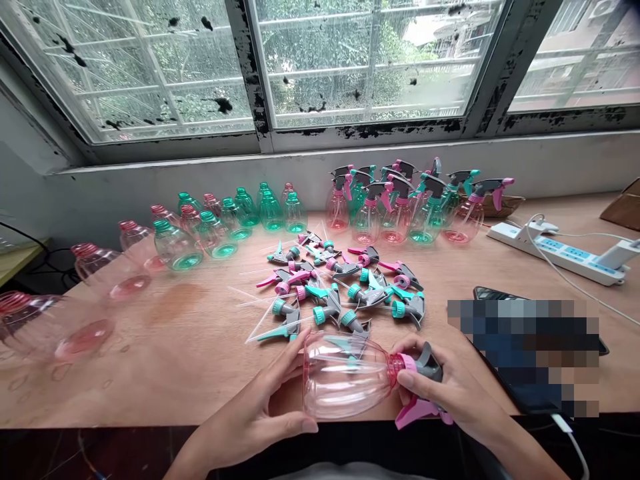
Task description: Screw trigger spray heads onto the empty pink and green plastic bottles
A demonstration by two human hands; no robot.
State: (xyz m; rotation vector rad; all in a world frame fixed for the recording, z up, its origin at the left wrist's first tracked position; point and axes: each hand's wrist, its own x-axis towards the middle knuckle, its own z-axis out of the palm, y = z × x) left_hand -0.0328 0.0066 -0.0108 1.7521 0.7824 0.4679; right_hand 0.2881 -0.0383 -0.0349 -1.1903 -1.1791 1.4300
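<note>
A clear pink spray bottle (345,380) lies sideways between my hands near the table's front edge, its base to the left. My left hand (265,397) is curved around the base, thumb below and fingers partly hidden behind the plastic. At the neck, my right hand (440,383) grips the pink collar of the spray head (427,363), which sits on the bottle; its pink trigger (417,412) points down toward me. Just beyond the bottle lies a pile of loose spray heads (325,303), teal and pink with grey bodies and thin clear tubes.
Open pink bottles (133,257) and green bottles (177,247) stand along the left and back. Bottles with spray heads (423,217) cluster at the back right. A white power strip (565,253), a cable and a dark, partly blurred device (520,373) lie on the right.
</note>
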